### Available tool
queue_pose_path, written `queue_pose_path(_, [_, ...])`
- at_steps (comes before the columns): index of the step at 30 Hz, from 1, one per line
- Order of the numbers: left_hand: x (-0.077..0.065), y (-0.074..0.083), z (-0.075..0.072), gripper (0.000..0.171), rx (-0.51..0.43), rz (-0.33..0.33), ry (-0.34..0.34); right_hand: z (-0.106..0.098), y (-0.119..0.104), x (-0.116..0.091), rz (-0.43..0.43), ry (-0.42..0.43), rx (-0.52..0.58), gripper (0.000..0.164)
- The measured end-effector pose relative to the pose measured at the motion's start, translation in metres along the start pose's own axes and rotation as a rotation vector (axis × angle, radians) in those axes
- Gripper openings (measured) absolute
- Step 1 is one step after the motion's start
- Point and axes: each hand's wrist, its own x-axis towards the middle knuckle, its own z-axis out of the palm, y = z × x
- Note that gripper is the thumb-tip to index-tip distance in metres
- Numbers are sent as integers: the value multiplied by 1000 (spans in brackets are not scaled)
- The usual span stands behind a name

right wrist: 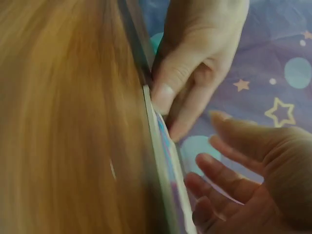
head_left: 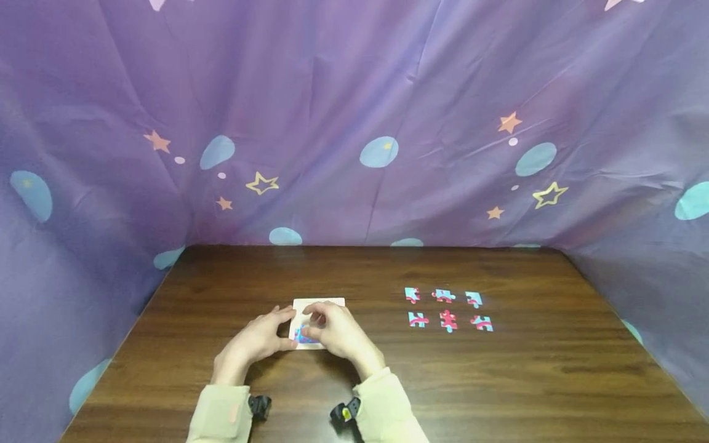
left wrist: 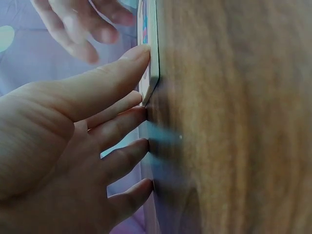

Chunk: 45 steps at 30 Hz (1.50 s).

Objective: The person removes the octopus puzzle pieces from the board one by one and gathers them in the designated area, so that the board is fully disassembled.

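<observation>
A white square puzzle board (head_left: 339, 301) lies flat on the table, with blue, pink and purple puzzle pieces (head_left: 301, 336) along its near side. At the board's left edge is my left hand (head_left: 256, 337); its thumb rests on the rim (left wrist: 154, 63) while the other fingers, spread and fairly straight, touch down beside the corner and on the tabletop. My right hand (head_left: 339, 332) hovers over the board's right half and hides part of it. In the right wrist view, the loosely bent fingers (right wrist: 226, 180) of that hand stand apart from the thumb, with nothing between them.
Right of the board, several loose blue and red puzzle pieces (head_left: 448, 320) lie in two rows on the brown wooden table (head_left: 532, 381). A purple curtain (head_left: 332, 92) with stars and ovals surrounds the table at the back and both sides.
</observation>
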Motion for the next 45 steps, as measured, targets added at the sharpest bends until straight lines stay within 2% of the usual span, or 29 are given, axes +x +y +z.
queue_pose_path(3, [-4,-3,0,65,-8,-23,5,11,1,4,-2,-36,24,30])
queue_pose_path(9, [-1,-1,1,69,-9,21,-13,11,12,1,12,-55,22,30])
queue_pose_path(12, [0,-1,1,70,-8,17,-23,12,14,3,2,-67,-3,33])
queue_pose_path(19, [0,0,-4,71,-12,7,-30,13,6,9,-17,-83,-108,37])
queue_pose_path(26, [-2,-1,-4,70,1,-3,-27,13,0,8,-1,-94,-136,32])
queue_pose_path(34, [-3,0,-3,71,4,6,-15,15,-3,8,-7,-94,-101,40])
queue_pose_path(40, [-4,-1,-4,72,-15,-15,-26,16,-6,9,-21,-93,-72,39])
queue_pose_path(45, [0,1,-3,72,-18,-19,-37,14,-1,6,-17,-60,29,31])
